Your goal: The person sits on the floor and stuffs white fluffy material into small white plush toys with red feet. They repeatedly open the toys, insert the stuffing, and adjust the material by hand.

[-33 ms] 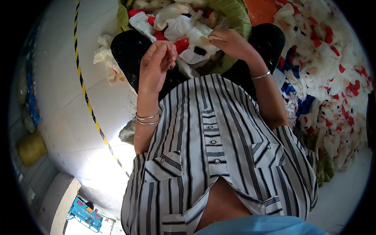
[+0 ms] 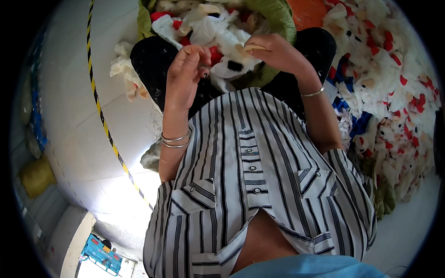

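Note:
My right hand (image 2: pixel 278 53) is closed, its fingers pinching a small beige fabric piece (image 2: pixel 252 47) over a green sack (image 2: pixel 280 18). White plush fabric pieces (image 2: pixel 227 37) with red, beige and black parts fill the sack between my knees. Over the sack's near left side is my left hand (image 2: pixel 185 72), its fingers curled inward. Whatever those fingers may hold is too small or hidden to make out. The hands are apart, with a red patch (image 2: pixel 215 55) and a black patch (image 2: pixel 235 66) of the plush pieces showing between them.
A large heap of white and red plush pieces (image 2: pixel 389 83) spreads on my right, with blue material (image 2: pixel 359 125) under its edge. Some pale scraps (image 2: pixel 125 69) lie left of my knee. Yellow-black tape (image 2: pixel 103 120) runs along the floor. An orange surface (image 2: pixel 310 14) is beyond the sack.
The fingers of my left hand have shifted slightly, opening a little at the tips. My right hand stays nearly in place with the beige piece.

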### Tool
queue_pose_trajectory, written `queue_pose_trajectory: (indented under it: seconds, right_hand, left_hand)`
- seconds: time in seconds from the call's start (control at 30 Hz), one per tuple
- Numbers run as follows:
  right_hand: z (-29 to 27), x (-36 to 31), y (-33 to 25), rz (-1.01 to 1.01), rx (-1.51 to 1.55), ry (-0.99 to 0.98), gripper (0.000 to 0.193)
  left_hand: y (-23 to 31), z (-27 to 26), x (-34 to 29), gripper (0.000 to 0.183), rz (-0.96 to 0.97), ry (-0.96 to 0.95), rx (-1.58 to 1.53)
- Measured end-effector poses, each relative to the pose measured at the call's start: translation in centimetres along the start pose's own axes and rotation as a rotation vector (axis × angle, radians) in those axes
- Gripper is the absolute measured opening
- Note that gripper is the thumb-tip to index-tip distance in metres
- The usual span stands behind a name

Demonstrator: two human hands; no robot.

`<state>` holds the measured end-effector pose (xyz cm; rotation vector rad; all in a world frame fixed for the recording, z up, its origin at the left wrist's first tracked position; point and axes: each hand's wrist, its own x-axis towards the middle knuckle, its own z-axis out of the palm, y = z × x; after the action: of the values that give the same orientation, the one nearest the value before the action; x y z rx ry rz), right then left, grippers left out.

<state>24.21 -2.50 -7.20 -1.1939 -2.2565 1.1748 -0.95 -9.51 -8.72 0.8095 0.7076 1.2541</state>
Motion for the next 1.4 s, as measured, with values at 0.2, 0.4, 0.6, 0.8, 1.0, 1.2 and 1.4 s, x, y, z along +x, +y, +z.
queue_pose_trajectory:
  seconds: [0.2, 0.4, 0.6, 0.8, 1.0, 1.2, 1.4]
  right_hand:
    - [-3.2, -3.3, -9.9, -0.463, 0.149, -0.167, 0.019]
    - [-3.0, -4.6, -10.8, -0.373, 0.493, 0.074, 0.018]
    - [-2.5, -5.3, -8.9, -0.145, 0.788, -0.051, 0.027]
    - [-2.7, -7.1, -8.6, -0.249, 0.726, -0.140, 0.063]
    - [-1.6, -6.7, -7.5, -0.375, 0.709, 0.400, 0.049]
    - [-2.5, -6.8, -5.4, -0.062, 1.021, 0.931, 0.022]
    - [-4.1, -7.0, -4.3, -0.275, 1.076, 0.904, 0.022]
  left_hand:
    - [3.2, 5.8, -0.9, 0.051, 0.045, -0.463, 0.430]
    - [6.2, 7.2, -1.7, 0.033, -0.213, -0.749, 0.778]
    - [7.4, 9.3, -3.5, 0.019, 0.256, -0.381, -0.149]
    - [7.3, 1.9, 3.4, 0.021, 0.314, -0.513, -0.346]
    - [3.9, 8.2, -0.2, 0.031, 0.324, 0.323, -0.158]
    - [4.3, 5.2, 0.1, 0.030, 0.387, 0.162, -0.043]
    - [5.9, 2.7, -1.5, 0.029, 0.399, 0.244, -0.115]
